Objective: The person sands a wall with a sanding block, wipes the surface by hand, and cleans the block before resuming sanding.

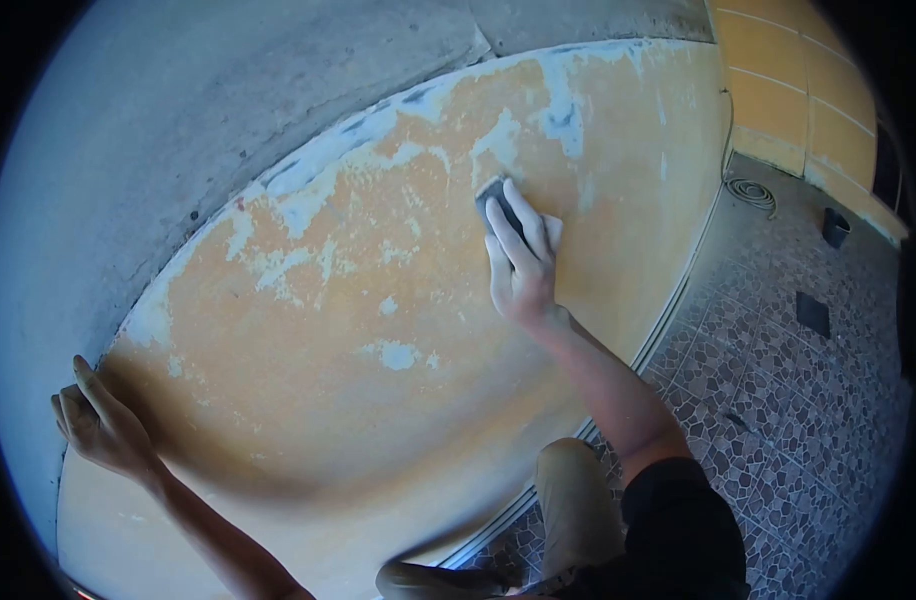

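My right hand (pixel 523 262), white with dust, is closed around a dark sanding block (pixel 492 205) held flat against the orange-yellow wall (pixel 428 320). Pale patches of worn paint (pixel 398 355) spread over the surface left of and below the block. On the far left, my left hand (pixel 100 425) is at the border between the painted wall and the grey concrete (pixel 158 200). Its index finger stretches up and the other fingers bend loosely, with nothing visible in them.
Stone-patterned floor tiles (pixel 758 400) lie on the right. A coiled hose (pixel 753 196), a black pot (pixel 835 228) and a dark square (pixel 812 314) are on that floor. Metal rails (pixel 668 318) run along the painted wall's edge. My bent knee (pixel 573 490) is below.
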### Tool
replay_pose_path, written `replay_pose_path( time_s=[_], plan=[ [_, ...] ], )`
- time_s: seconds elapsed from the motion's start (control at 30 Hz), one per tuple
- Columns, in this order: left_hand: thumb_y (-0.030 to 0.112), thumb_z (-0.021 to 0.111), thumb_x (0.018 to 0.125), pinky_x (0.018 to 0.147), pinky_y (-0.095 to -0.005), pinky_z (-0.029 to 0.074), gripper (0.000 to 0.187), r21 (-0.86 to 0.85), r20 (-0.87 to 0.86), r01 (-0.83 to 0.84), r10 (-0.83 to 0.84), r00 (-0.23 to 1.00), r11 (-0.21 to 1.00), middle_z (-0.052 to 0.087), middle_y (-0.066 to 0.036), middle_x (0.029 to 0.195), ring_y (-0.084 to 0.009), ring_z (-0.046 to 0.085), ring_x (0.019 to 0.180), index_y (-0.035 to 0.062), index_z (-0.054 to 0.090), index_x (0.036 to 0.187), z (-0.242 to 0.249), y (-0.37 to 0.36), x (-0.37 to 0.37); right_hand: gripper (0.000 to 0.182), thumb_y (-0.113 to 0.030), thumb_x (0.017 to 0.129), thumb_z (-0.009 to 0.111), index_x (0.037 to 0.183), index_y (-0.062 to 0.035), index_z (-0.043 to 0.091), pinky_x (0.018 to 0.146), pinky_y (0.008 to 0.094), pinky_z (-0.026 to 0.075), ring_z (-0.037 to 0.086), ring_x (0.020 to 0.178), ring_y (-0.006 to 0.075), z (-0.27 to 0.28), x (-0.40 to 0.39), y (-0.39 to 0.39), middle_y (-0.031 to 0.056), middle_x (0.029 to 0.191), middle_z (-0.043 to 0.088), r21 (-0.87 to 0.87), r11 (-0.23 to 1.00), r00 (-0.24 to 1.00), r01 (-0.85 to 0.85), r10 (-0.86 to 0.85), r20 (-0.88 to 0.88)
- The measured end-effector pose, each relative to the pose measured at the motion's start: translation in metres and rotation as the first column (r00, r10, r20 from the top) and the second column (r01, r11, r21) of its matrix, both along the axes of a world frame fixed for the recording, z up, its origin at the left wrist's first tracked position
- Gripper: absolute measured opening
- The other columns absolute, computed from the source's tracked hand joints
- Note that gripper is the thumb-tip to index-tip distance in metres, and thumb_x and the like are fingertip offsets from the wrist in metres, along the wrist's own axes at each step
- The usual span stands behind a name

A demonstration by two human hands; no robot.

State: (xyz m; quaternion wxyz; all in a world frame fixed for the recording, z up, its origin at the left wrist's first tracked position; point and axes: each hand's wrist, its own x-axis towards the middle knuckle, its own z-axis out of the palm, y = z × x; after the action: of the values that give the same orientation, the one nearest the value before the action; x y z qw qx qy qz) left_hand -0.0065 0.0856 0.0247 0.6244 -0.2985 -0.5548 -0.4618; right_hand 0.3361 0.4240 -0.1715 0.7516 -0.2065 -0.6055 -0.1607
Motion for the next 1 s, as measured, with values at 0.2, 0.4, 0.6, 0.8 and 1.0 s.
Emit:
replay_pose_path(
  time_s=[0.2, 0.4, 0.6, 0.8, 1.0],
  plan=[
    [0.028, 0.076, 0.103, 0.073, -0.0410, 0.043, 0.050, -0.048, -0.090, 0.027, -0.031, 0.995, 0.998, 0.051, -0.003, 0.071, -0.0201, 0.049, 0.072, 0.0031, 0.056, 0.064, 0.003, -0.001, 0.009, 0.042, -0.011, 0.106, 0.057, 0.147, -0.0040, 0.067, 0.110, 0.0471, 0.036, 0.059, 0.138, 0.0299, 0.030, 0.033, 0.059, 0.0194, 0.159, 0.058, -0.153, 0.978, 0.963, 0.139, -0.170, -0.210],
    [0.022, 0.082, 0.097, 0.078, -0.0391, 0.047, 0.038, -0.044, -0.071, 0.037, -0.040, 0.997, 0.998, 0.059, -0.004, 0.077, -0.0203, 0.055, 0.076, 0.0028, 0.065, 0.070, -0.005, 0.001, 0.021, 0.039, -0.017, 0.107, 0.058, 0.143, -0.0148, 0.074, 0.100, 0.0395, 0.038, 0.055, 0.116, 0.0221, 0.004, -0.117, -0.137, 0.0125, 0.161, 0.059, 0.006, 0.989, 0.989, -0.144, 0.144, 0.039],
    [0.015, 0.078, 0.099, 0.083, -0.0364, 0.049, 0.019, -0.308, -0.179, 0.241, -0.305, 0.935, 0.920, 0.061, -0.006, 0.090, -0.0192, 0.058, 0.087, 0.0006, 0.080, 0.110, -0.013, -0.027, 0.028, 0.040, -0.016, 0.098, 0.071, 0.138, -0.0162, 0.076, 0.095, 0.0414, 0.043, 0.062, 0.108, 0.0236, -0.046, -0.095, -0.121, 0.0110, 0.151, 0.067, 0.185, 0.954, 0.916, -0.234, 0.153, 0.371],
    [0.015, 0.082, 0.088, 0.086, -0.0407, 0.044, 0.020, -0.328, -0.193, 0.190, -0.263, 0.945, 0.925, 0.059, -0.007, 0.089, -0.0272, 0.054, 0.089, 0.0043, 0.078, 0.104, -0.007, -0.028, 0.031, 0.042, -0.010, 0.105, 0.063, 0.147, -0.0040, 0.067, 0.099, 0.0437, 0.038, 0.063, 0.131, 0.0271, 0.063, -0.097, -0.102, 0.0200, 0.151, 0.065, -0.079, 0.996, 0.979, 0.036, -0.051, -0.197],
    [0.017, 0.080, 0.088, 0.088, -0.0429, 0.046, 0.022, -0.268, -0.181, 0.162, -0.215, 0.960, 0.950, 0.062, -0.009, 0.096, -0.0305, 0.056, 0.091, 0.0038, 0.079, 0.106, -0.011, -0.016, 0.040, 0.046, -0.020, 0.099, 0.056, 0.141, -0.0251, 0.075, 0.091, 0.0411, 0.044, 0.059, 0.106, 0.0224, 0.034, -0.221, -0.274, -0.0035, 0.160, 0.060, 0.156, 0.965, 0.942, -0.210, 0.157, 0.296]
  ],
)
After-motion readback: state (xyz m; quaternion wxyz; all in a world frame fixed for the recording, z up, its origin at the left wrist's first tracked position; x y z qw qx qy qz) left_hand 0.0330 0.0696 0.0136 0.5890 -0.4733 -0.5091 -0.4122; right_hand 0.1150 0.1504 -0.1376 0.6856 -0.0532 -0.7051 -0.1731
